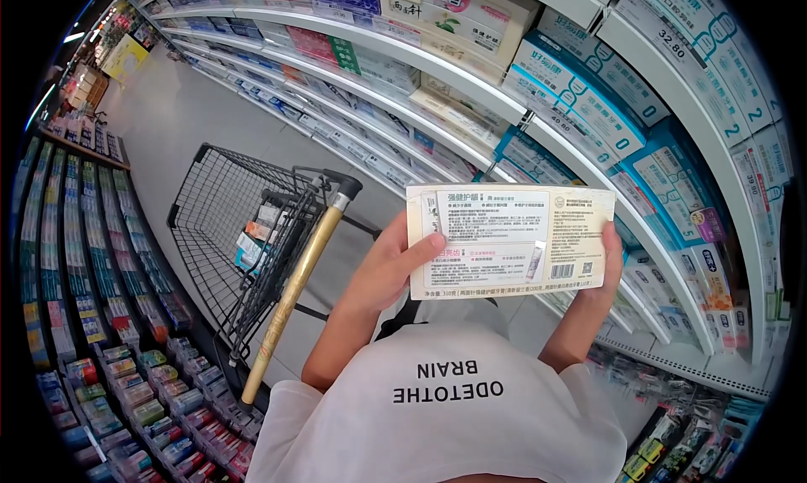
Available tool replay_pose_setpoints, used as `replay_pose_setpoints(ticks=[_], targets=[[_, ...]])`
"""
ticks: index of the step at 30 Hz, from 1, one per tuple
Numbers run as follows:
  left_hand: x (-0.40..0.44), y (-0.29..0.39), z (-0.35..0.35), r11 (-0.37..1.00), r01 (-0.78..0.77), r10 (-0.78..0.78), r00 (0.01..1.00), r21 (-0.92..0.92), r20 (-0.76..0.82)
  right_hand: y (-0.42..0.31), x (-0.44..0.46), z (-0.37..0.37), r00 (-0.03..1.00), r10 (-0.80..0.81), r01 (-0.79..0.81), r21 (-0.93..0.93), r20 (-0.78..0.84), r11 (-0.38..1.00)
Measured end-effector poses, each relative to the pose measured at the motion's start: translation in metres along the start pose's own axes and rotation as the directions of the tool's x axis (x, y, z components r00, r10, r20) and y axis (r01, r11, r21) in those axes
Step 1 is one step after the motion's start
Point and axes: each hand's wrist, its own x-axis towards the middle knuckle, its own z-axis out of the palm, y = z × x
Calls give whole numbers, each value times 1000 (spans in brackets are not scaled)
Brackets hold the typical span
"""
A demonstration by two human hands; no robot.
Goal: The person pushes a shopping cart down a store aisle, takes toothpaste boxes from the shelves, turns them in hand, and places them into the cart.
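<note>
A cream-coloured toothpaste box (496,235) is held up in front of my chest, its printed back with small text, a barcode and a square code facing me. Around its left end my left hand (393,260) is closed, the thumb lying over the front face. My right hand (610,260) grips the opposite end from the side, and most of its fingers are hidden behind the box.
A black wire shopping cart (223,193) with a yellow handle (294,306) stands to my left, some packages (261,239) inside. Shelves of boxed toothpaste (580,96) rise ahead and right. Racks of small packs (143,390) line the left. Grey floor (160,113) runs along the aisle.
</note>
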Motion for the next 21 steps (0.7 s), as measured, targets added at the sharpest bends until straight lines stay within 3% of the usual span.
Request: replay_pose_setpoints(ticks=[9,15,18,21], targets=[[-14,2,-8,997,-64,60,994,-41,-90,12,24,20,996,82,-81,9,-28,997],[-36,5,-18,990,-124,104,964,-70,-245,29,54,41,970,182,-175,-54,161,983],[-50,8,-25,983,-165,129,933,-80,-336,41,62,70,965,216,-211,-47,147,976],[-64,12,-29,969,-236,179,882,-80,-436,55,75,92,930,277,-272,-53,243,961]])
